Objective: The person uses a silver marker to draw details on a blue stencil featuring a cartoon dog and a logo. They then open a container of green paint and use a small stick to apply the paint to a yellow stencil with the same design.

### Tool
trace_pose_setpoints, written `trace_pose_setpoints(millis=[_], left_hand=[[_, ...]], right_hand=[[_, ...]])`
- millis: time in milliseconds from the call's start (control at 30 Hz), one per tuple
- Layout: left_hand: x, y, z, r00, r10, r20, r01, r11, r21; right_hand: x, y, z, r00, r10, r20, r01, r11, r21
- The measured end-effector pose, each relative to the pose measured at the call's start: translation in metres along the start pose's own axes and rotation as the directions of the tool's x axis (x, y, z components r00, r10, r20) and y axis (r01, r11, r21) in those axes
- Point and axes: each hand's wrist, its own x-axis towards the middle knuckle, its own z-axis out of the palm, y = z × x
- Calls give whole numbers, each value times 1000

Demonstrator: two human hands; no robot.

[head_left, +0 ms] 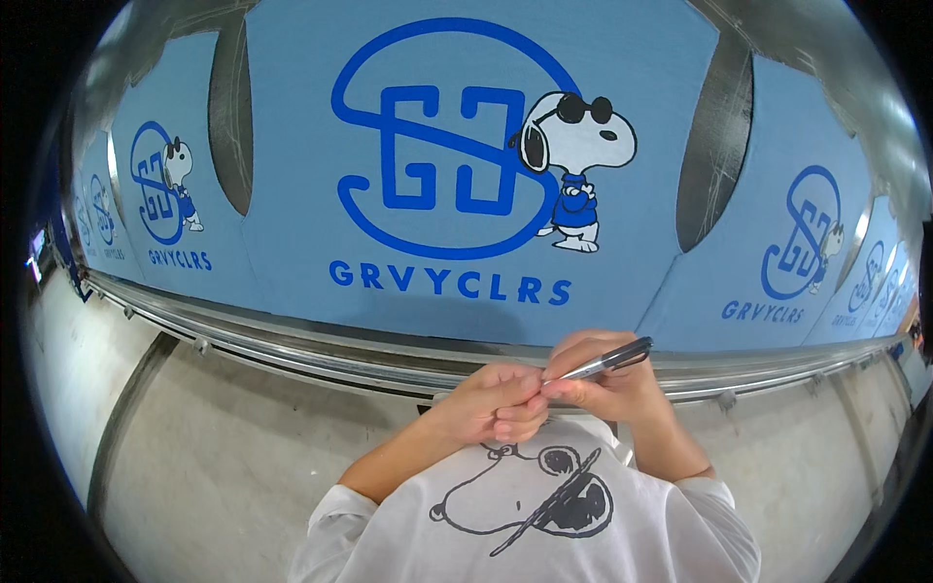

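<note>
My right hand (604, 381) holds a slim silver and black pen-like tool (608, 360), its dark end pointing up and to the right. My left hand (496, 400) is curled right against it, its fingertips pinching at the tool's lower tip; whatever sits between the fingers is hidden. Both hands are raised close together in front of my chest, above my white shirt (525, 515) with a black line drawing of a cartoon dog's head. Behind the hands hangs a row of light blue printed garments (457, 155).
The blue garments carry a dark blue emblem and a cartoon dog in sunglasses, repeated left (160, 185) and right (802, 243). A curved metal rail (292, 345) runs below them. Pale concrete floor (214, 457) lies underneath, crossed by a dark seam.
</note>
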Motion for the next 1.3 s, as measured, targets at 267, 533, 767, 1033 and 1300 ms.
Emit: trace_pose_setpoints(millis=[267, 533, 767, 1033, 1300], left_hand=[[-62, 6, -1, 689, 653, -315, -322, 666, 673], [-233, 142, -37, 549, 806, 224, -155, -165, 974], [-466, 208, -126, 3, 956, 294, -2, -294, 956], [-566, 279, -185, -236, 909, 345, 297, -270, 916], [-547, 300, -171, -167, 931, 323, 443, -222, 869]], right_hand=[[41, -11, 79, 993, -109, 51, 120, 927, -355], [149, 15, 242, 926, -282, -252, 195, 927, -321], [269, -136, 307, 286, -923, -256, 613, 382, -692], [362, -38, 334, 667, -589, -456, -246, 404, -881], [347, -34, 338, 488, -804, -339, -12, 382, -924]])
